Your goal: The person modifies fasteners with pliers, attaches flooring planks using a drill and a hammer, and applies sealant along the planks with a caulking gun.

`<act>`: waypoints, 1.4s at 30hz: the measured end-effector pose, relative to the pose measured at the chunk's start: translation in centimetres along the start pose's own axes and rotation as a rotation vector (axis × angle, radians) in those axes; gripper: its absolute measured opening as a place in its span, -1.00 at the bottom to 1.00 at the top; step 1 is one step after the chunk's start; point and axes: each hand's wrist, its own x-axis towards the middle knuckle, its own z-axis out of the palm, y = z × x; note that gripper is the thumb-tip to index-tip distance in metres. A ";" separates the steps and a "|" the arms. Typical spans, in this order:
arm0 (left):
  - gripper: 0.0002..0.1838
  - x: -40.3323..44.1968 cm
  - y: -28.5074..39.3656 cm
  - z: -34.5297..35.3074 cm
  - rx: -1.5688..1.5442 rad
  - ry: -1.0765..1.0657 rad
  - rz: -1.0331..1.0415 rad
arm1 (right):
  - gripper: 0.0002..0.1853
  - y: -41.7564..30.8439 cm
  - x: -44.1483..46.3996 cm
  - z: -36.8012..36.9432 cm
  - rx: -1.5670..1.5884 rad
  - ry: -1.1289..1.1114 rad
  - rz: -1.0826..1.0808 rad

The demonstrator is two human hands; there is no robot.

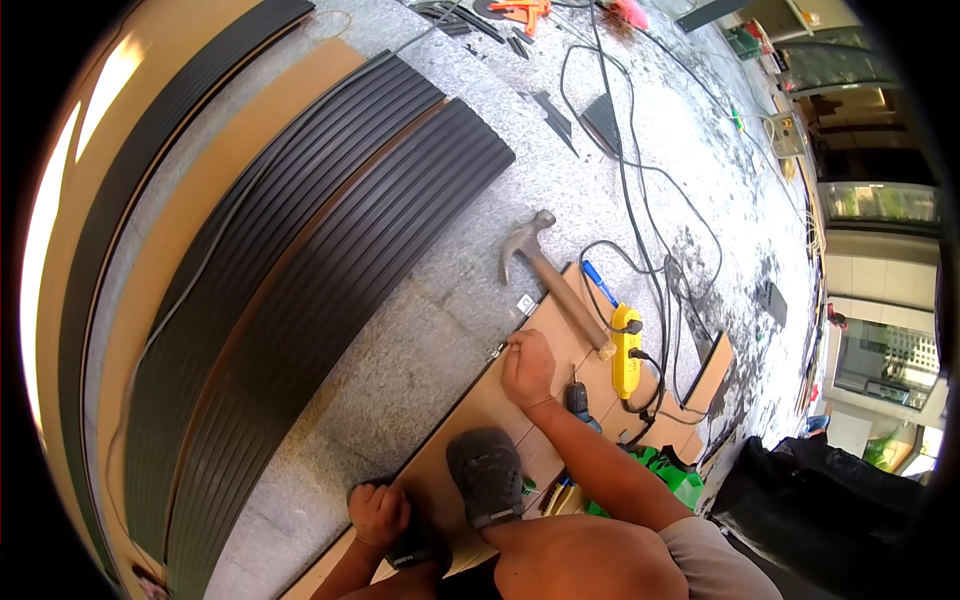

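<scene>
My right hand [528, 368] is closed at the edge of the tan plank flooring [450, 405], with a small metal clip [496, 349] at its fingertips. A similar small metal piece [525, 305] lies by the same edge, further up. My left hand [378, 512] is closed by the plank edge, beside my shoe; whatever its fingers hold is hidden. Beyond my right hand lies a claw hammer [566, 290], its head on the rough concrete and its wooden handle across the planks. My other dark shoe [485, 475] rests on the planks between my hands.
Dark ribbed panels [340, 230] lie on the left. A yellow power strip [627, 350] with black cables, a blue marker [600, 283] and a drill [577, 398] are right of the hammer. A black bag [820, 500] and green bag [672, 478] are at lower right.
</scene>
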 end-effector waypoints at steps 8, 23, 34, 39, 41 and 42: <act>-0.77 0.0 0.0 0.1 0.016 -0.002 -0.005 | -0.85 0.3 -0.1 0.1 -0.036 0.016 -0.037; -0.72 0.4 0.2 -0.4 -0.059 -0.016 -0.032 | -0.83 0.1 0.1 0.2 0.010 0.027 0.015; -0.72 0.3 -0.2 -0.3 -0.030 -0.011 -0.007 | -0.82 0.2 0.0 0.2 -0.001 0.001 -0.031; -0.71 0.5 0.0 -0.4 -0.076 -0.012 -0.027 | -0.83 -0.2 0.3 0.1 0.016 0.006 -0.041; -0.71 0.4 -0.1 -0.4 -0.072 -0.009 -0.022 | -0.82 -0.1 0.3 0.1 0.025 0.012 -0.030; -0.71 0.4 -0.1 -0.3 -0.072 -0.010 -0.025 | -0.82 0.0 0.2 0.2 0.027 0.009 -0.031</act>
